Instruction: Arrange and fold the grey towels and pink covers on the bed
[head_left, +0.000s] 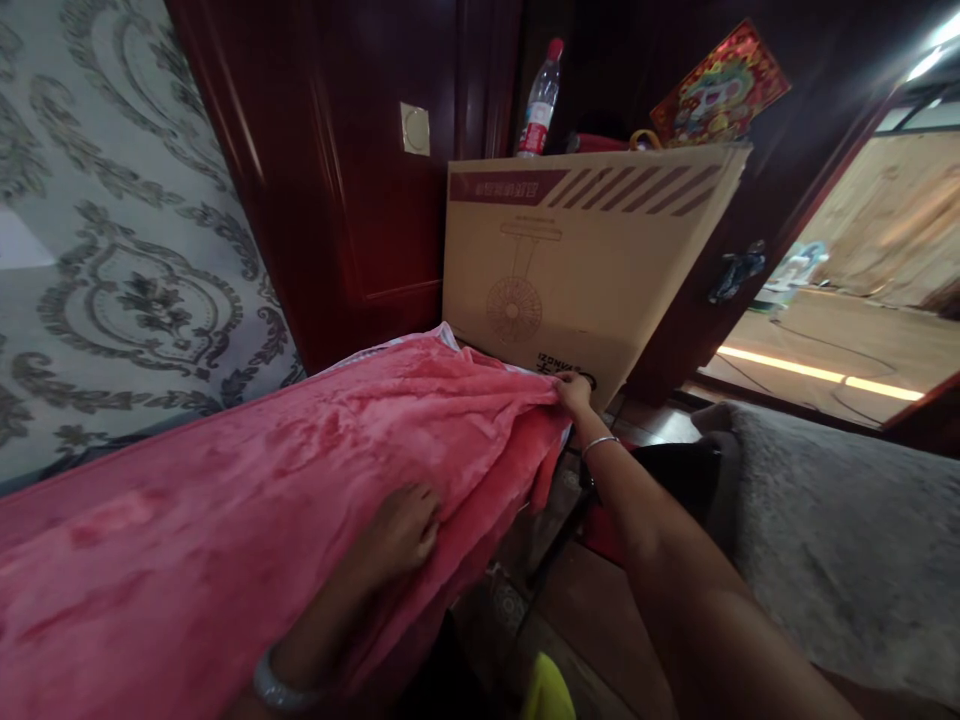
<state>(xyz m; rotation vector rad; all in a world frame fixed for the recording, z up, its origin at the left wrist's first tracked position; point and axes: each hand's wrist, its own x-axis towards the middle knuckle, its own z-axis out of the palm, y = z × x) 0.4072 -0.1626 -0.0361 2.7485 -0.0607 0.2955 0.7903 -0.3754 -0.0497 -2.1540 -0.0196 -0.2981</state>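
Note:
A pink plush blanket (300,470) spreads over a long raised surface from the lower left to the middle of the head view. At its far right corner, my right hand (575,393) pinches the blanket's edge, with a bracelet on that wrist. A fold runs from this grip back across the cloth. My left hand (405,525) rests on the nearer side with its fingers curled down against the plush; their tips are partly hidden. A pale patterned edge shows under the blanket at the far end. What supports the blanket is mostly covered.
Just beyond the blanket stands a large cardboard box (592,260), bearing a plastic bottle (538,105) and a red decorated card (720,90). A grey-covered seat (847,540) is at right. Dark red door panels (360,200) and patterned wallpaper (135,290) lie behind, left.

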